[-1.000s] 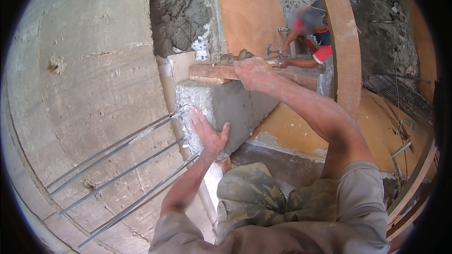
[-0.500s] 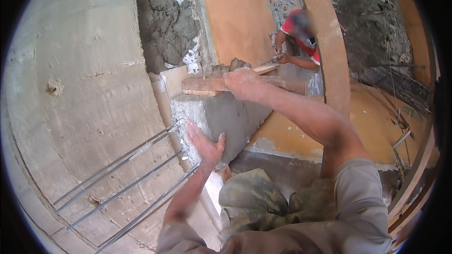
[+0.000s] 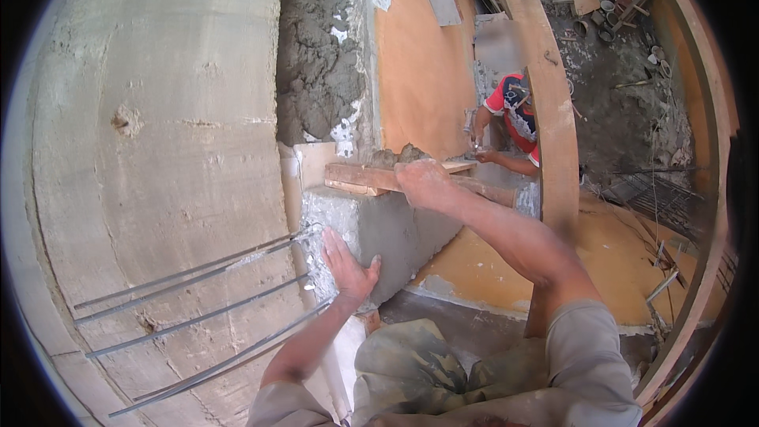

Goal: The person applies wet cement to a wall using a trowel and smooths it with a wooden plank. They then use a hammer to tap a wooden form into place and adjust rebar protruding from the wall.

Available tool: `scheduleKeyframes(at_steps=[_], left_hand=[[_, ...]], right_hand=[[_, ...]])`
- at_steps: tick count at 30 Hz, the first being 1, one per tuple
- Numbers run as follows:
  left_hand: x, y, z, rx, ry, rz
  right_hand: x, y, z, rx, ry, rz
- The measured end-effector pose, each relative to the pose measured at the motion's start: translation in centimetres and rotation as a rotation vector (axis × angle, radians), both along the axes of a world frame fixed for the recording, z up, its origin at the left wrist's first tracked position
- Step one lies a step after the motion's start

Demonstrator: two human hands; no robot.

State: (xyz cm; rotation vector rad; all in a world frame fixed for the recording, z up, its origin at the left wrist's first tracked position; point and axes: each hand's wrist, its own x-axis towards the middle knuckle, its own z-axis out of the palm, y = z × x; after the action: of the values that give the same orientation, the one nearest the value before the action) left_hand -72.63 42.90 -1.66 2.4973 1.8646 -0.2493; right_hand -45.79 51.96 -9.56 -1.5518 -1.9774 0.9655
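My right hand (image 3: 423, 183) is closed around a long brown wooden strip (image 3: 356, 176). That strip lies across the top of a grey concrete beam (image 3: 403, 243); thinner wood pieces show under it. My left hand (image 3: 348, 266) rests against the beam's rough whitish end, palm toward it, its fingers stretched and the thumb apart. Several steel rods (image 3: 198, 311) stick out to the left from that end, beside my fingers. Some grey mortar (image 3: 407, 154) is heaped just beyond the strip.
A wide concrete surface (image 3: 174, 150) fills the left. Wet mortar (image 3: 315, 63) lies in a channel beside an orange panel (image 3: 423, 63). An upright timber (image 3: 553, 103) stands at my right, partly hiding a person in red (image 3: 506, 95). Rubble and buckets (image 3: 605, 28) lie at far right.
The view has shifted, so the scene sits lower and more of the far side shows. Both hands keep their places on the wooden strip and the beam's end.
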Motion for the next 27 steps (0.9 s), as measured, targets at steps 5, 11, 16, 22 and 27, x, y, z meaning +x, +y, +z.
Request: scheduleKeyframes(at_steps=[5,11,16,22,27], left_hand=[[0.6,0.9,0.0,0.015,0.012,-0.034],[0.3,0.2,-0.4,0.000,0.003,-0.021],[0.6,0.3,-0.6,0.029,-0.002,-0.071],[-0.1,0.2,-0.5,0.030,-0.009,-0.061],[0.2,0.7,-0.3,0.038,-0.032,-0.077]], right_hand=[[0.3,0.0,-0.2,0.033,0.001,-0.003],[0.2,-0.2,0.3,-0.090,-0.021,0.029],[0.4,-0.2,-0.4,-0.115,-0.002,0.012],[0.6,-0.3,0.2,-0.094,0.024,0.033],[0.7,0.0,1.2,-0.136,-0.017,0.030]])
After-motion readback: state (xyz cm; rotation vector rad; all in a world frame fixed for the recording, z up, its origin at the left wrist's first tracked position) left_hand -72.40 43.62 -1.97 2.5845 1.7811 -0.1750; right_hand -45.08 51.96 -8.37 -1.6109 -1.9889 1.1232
